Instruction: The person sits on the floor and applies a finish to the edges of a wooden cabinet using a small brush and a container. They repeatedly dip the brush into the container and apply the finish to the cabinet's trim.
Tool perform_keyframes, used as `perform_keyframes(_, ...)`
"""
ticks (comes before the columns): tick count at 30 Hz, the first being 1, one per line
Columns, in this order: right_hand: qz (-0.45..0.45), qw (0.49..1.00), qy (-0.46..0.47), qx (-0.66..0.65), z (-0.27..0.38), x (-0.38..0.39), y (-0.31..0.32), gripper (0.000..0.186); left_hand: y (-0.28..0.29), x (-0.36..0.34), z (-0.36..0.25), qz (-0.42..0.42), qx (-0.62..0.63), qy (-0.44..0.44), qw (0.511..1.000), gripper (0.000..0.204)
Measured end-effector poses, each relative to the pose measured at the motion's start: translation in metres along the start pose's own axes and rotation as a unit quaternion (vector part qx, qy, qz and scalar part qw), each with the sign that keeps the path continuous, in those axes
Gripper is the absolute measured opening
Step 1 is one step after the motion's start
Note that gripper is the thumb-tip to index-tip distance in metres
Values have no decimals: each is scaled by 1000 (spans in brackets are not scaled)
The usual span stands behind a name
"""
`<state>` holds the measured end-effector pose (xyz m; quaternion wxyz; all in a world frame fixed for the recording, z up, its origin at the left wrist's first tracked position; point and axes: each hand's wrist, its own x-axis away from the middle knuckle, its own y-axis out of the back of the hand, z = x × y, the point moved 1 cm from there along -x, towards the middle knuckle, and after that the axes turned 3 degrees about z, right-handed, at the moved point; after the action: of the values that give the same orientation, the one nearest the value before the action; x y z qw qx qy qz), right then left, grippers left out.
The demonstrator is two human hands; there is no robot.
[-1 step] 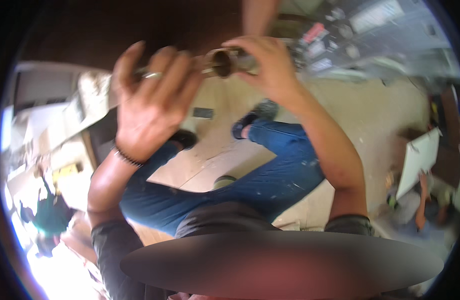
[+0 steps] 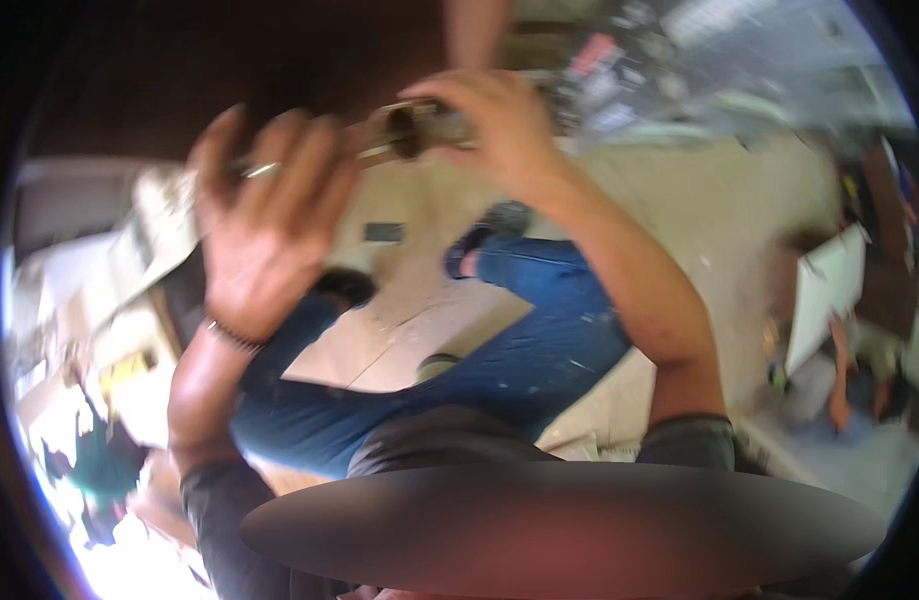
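My right hand (image 2: 504,125) is closed around a shiny, hollow, round thing (image 2: 404,130) that looks like a roll of tape, its open core facing left. A narrow shiny piece (image 2: 374,155) juts from it toward my left hand; blur hides whether the two touch. My left hand (image 2: 269,200) is raised with its fingers stretched out against a dark brown panel (image 2: 279,60), and a ring shows on one finger. I cannot make out anything held in it. A dark beaded bracelet circles that wrist.
Another person's arm (image 2: 476,30) reaches in at the top beside the panel. A grey surface (image 2: 769,50) with a red label is at the upper right. On the floor (image 2: 679,220) lies a small dark rectangle (image 2: 383,232). More people are at both sides; a white board (image 2: 824,290) stands right.
Both hands and the round thing have shifted left, while the whole view has also slid somewhat left. My grip looks the same.
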<state>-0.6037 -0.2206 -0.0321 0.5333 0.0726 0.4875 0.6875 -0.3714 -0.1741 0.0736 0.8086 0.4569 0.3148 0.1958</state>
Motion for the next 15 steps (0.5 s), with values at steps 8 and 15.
perform_keyframes(8, -11, 1000, 7, 20, -2, 1, -14, 50, -12, 12, 8, 72, -14, 9, 997, 53)
perform_keyframes(15, 17, 1000, -23, 4, -3, 2, -9, 52, -13, 14, 12, 61, 4, 13, 998, 54)
